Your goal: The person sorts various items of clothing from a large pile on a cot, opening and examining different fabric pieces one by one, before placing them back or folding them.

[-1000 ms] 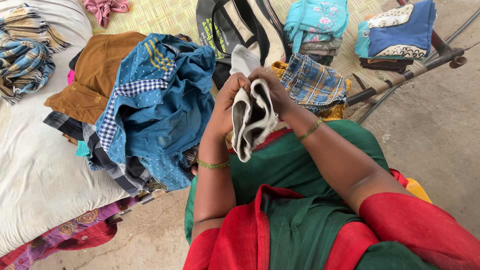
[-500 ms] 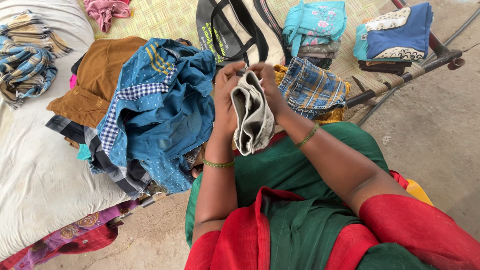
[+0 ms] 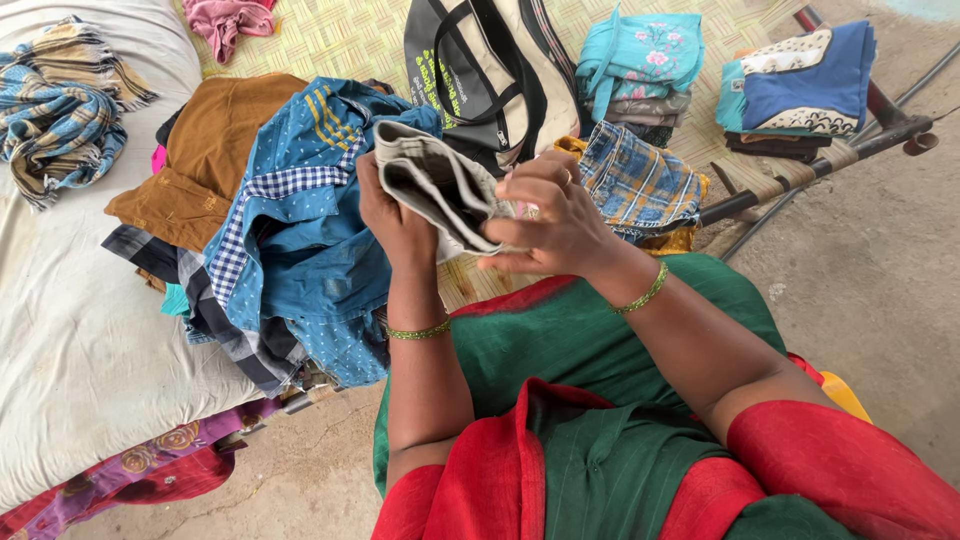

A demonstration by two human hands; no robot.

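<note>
A folded grey-white cloth (image 3: 435, 180) is held flat between both hands above my lap. My left hand (image 3: 392, 215) grips it from below at its left side. My right hand (image 3: 552, 215) presses on its right end, fingers spread over the fold. Just left of the hands lies a heap of blue clothes (image 3: 315, 215), a dotted blue shirt with checked trim on top. A folded blue plaid garment (image 3: 635, 180) sits right behind my right hand.
A brown garment (image 3: 205, 160) and a white sheet (image 3: 70, 330) lie at the left. A black and cream bag (image 3: 490, 70) stands behind the hands. Folded stacks, turquoise (image 3: 640, 60) and blue (image 3: 800, 80), rest on the woven cot. Bare concrete floor at right.
The cloth hung upright between the hands; now it is turned flat and shifted left and lower. My left hand moved under it, my right hand slid onto its right end.
</note>
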